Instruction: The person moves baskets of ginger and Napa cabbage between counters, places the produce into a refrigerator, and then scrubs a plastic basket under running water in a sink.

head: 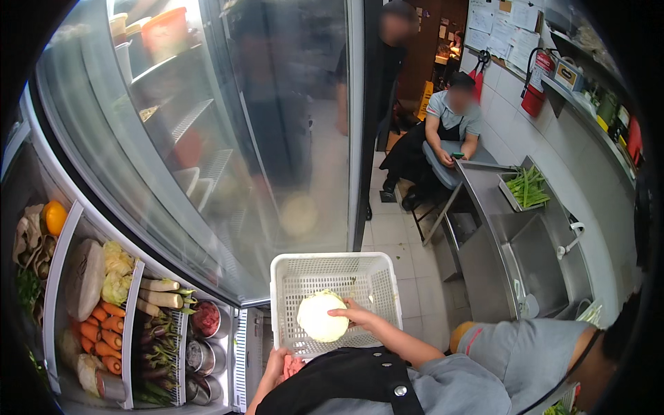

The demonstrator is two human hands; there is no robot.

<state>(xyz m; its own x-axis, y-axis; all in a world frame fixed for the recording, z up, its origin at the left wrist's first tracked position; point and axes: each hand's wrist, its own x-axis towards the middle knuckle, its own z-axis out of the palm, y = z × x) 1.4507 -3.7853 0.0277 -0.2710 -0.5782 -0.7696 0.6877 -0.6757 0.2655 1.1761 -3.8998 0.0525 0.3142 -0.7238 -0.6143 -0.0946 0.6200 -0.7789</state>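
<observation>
A white perforated plastic crate [334, 258] is in front of my apron. My right hand [357, 315] holds a pale round cabbage [322, 319] inside it, thumb on top. A few green scraps lie on the crate's mesh bottom. At the near left corner, my left hand [276, 360] grips the crate's rim. Something pink [293, 367], perhaps a cloth, shows beside its fingers, partly hidden by my black apron [337, 381].
On my left, fridge shelves hold carrots [108, 337], white radishes [161, 295], eggplants [158, 345] and metal containers [205, 358]. The glass fridge door [290, 155] stands ahead. A steel sink [539, 254] and a bent-over co-worker [534, 342] are at right; a seated person [454, 111] is farther off.
</observation>
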